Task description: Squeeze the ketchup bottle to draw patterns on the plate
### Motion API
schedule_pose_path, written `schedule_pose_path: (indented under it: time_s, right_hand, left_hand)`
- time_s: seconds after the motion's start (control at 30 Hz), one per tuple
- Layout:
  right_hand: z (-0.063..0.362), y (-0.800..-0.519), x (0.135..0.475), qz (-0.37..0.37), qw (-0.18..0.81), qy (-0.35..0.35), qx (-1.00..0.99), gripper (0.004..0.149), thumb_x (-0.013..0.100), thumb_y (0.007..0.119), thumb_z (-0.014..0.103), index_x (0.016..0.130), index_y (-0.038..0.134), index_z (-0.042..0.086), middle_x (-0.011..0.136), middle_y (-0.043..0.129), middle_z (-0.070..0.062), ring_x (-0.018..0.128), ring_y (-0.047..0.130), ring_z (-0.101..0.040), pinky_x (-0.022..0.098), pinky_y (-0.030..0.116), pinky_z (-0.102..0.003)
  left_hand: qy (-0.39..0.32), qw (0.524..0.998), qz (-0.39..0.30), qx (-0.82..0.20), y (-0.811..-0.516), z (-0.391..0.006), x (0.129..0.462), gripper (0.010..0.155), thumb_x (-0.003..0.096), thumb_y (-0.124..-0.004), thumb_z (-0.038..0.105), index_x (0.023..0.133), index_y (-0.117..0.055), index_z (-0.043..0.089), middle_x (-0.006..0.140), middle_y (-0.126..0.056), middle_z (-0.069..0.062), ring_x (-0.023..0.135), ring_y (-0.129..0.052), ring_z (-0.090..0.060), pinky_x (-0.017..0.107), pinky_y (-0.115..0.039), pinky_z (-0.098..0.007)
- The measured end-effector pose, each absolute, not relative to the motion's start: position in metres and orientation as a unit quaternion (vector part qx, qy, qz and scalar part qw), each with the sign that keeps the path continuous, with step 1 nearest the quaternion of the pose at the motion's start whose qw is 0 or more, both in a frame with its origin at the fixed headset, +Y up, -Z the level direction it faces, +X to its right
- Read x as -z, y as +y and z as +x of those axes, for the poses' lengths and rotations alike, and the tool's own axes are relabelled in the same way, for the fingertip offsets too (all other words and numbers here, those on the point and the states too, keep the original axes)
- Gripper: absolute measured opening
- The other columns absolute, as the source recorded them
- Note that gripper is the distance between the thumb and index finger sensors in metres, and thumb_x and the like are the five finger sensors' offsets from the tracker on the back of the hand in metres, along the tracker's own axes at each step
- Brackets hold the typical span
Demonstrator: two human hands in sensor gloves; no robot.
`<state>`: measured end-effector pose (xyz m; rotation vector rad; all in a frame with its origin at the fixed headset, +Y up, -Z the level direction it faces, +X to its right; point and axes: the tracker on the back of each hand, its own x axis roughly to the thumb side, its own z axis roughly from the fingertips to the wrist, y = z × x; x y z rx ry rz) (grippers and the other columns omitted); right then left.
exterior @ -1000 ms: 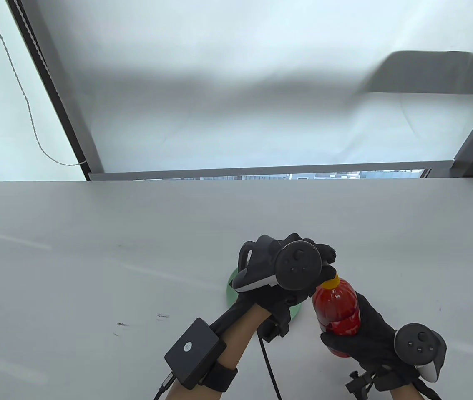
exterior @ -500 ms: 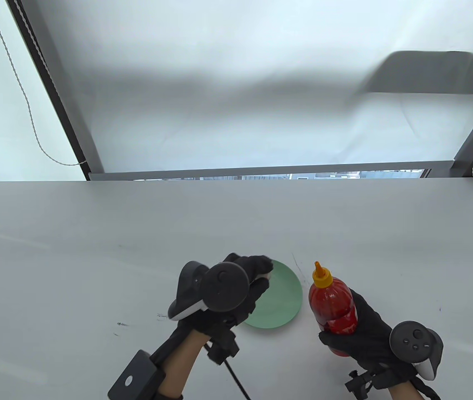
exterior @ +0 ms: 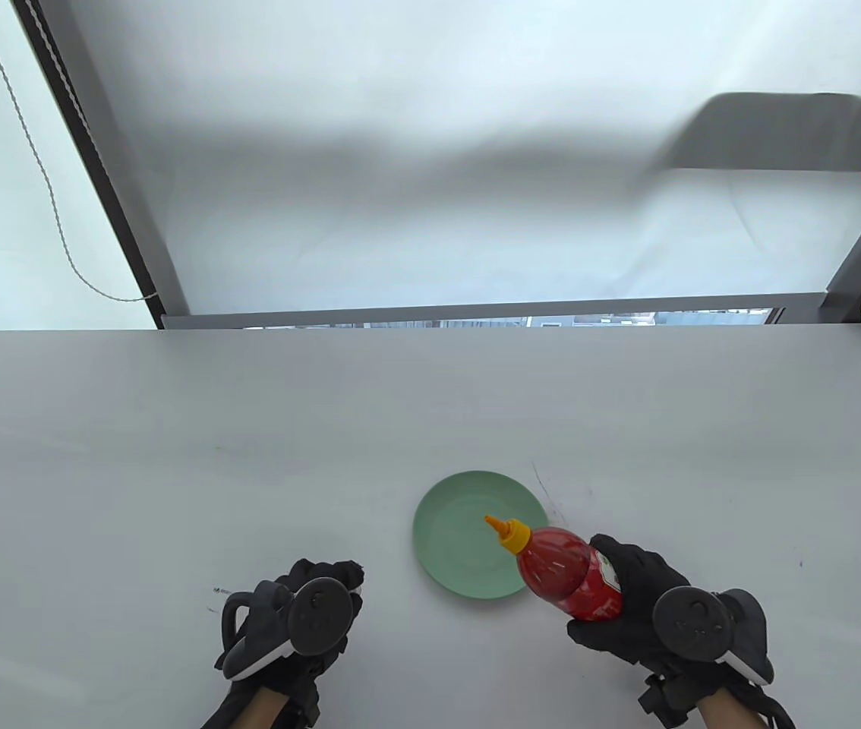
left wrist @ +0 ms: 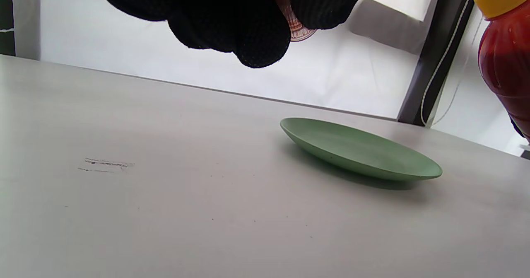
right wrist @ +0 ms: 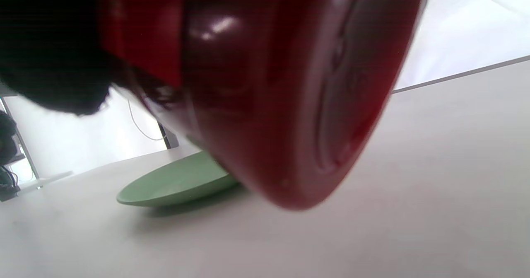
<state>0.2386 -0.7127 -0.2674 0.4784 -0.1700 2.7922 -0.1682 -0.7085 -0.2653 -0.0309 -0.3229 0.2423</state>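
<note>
A green plate [exterior: 455, 541] lies on the white table near the front middle; it also shows in the left wrist view [left wrist: 360, 153] and the right wrist view [right wrist: 174, 184]. My right hand [exterior: 628, 600] grips a red ketchup bottle [exterior: 569, 579] with a yellow nozzle [exterior: 504, 528]. The bottle is tilted left, and its tip hangs over the plate's right half. The bottle's base fills the right wrist view [right wrist: 269, 83]. My left hand [exterior: 339, 581] hovers low over the table left of the plate, pinching a small clear cap [left wrist: 299, 31].
The white table [exterior: 172, 471] has faint pen marks left of the plate [exterior: 222, 590] and behind it [exterior: 544, 486]. A window frame and a cord [exterior: 43, 175] stand beyond the table's far edge.
My left hand left the bottle's nozzle with the cap and drew back to the front left, uncovering the plate. My right hand tilted the bottle from upright, so its tip now hangs over the plate.
</note>
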Motion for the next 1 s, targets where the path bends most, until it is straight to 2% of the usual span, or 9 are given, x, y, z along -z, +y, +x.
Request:
schedule_pose_path:
  time_s: [0.1, 0.23, 0.3, 0.47, 0.87, 1.0]
  right_hand:
    - [0.229, -0.707, 0.272, 0.156, 0.062, -0.052, -0.984, 0.103, 0.040, 0.101, 0.068, 0.117, 0.055, 0.018, 0.105, 0.078, -0.019, 0.092, 0.084, -0.042, 0.072, 0.069, -0.067]
    - [0.218, -0.701, 0.286, 0.148, -0.027, -0.025, -0.988, 0.105, 0.040, 0.101, 0.068, 0.117, 0.054, 0.015, 0.105, 0.077, -0.019, 0.094, 0.083, -0.043, 0.073, 0.069, -0.069]
    - [0.213, -0.698, 0.292, 0.147, -0.060, -0.024, -0.987, 0.106, 0.040, 0.101, 0.068, 0.116, 0.054, 0.012, 0.105, 0.078, -0.020, 0.095, 0.085, -0.045, 0.073, 0.072, -0.065]
    - [0.200, -0.692, 0.311, 0.142, -0.095, -0.018, -0.985, 0.108, 0.040, 0.101, 0.067, 0.116, 0.054, 0.007, 0.109, 0.076, -0.025, 0.091, 0.090, -0.042, 0.070, 0.077, -0.062]
    - [0.163, -0.685, 0.343, 0.180, -0.199, -0.019, -0.963, 0.105, 0.039, 0.101, 0.067, 0.116, 0.054, 0.013, 0.107, 0.078, -0.020, 0.092, 0.089, -0.038, 0.072, 0.074, -0.062]
    - [0.158, -0.686, 0.347, 0.182, -0.203, -0.017, -0.962, 0.105, 0.040, 0.100, 0.068, 0.117, 0.053, 0.014, 0.107, 0.079, -0.018, 0.092, 0.089, -0.038, 0.072, 0.074, -0.061]
  left_hand:
    - [-0.173, 0.975, -0.036, -0.131, -0.713, -0.170, 0.267, 0.045, 0.0557, -0.078, 0.030, 0.096, -0.064, 0.016, 0.091, -0.089, -0.014, 0.080, -0.084, -0.039, 0.059, -0.072, -0.059]
    - [-0.180, 0.973, -0.023, -0.145, -0.707, -0.172, 0.267, 0.045, 0.0559, -0.077, 0.030, 0.096, -0.064, 0.016, 0.091, -0.088, -0.014, 0.080, -0.084, -0.039, 0.059, -0.072, -0.058]
    - [-0.182, 0.971, -0.017, -0.153, -0.706, -0.173, 0.267, 0.045, 0.0559, -0.077, 0.030, 0.096, -0.064, 0.016, 0.091, -0.089, -0.014, 0.080, -0.084, -0.039, 0.059, -0.072, -0.058]
    - [-0.180, 0.970, -0.023, -0.162, -0.710, -0.176, 0.269, 0.045, 0.0561, -0.077, 0.030, 0.097, -0.063, 0.015, 0.091, -0.089, -0.014, 0.080, -0.084, -0.039, 0.059, -0.072, -0.058]
    - [-0.174, 0.969, -0.034, -0.174, -0.715, -0.180, 0.274, 0.045, 0.0565, -0.077, 0.030, 0.097, -0.063, 0.015, 0.091, -0.088, -0.014, 0.080, -0.084, -0.039, 0.058, -0.072, -0.058]
    - [-0.171, 0.969, -0.035, -0.177, -0.715, -0.180, 0.274, 0.045, 0.0566, -0.076, 0.029, 0.097, -0.062, 0.015, 0.092, -0.087, -0.014, 0.081, -0.083, -0.040, 0.059, -0.072, -0.058]
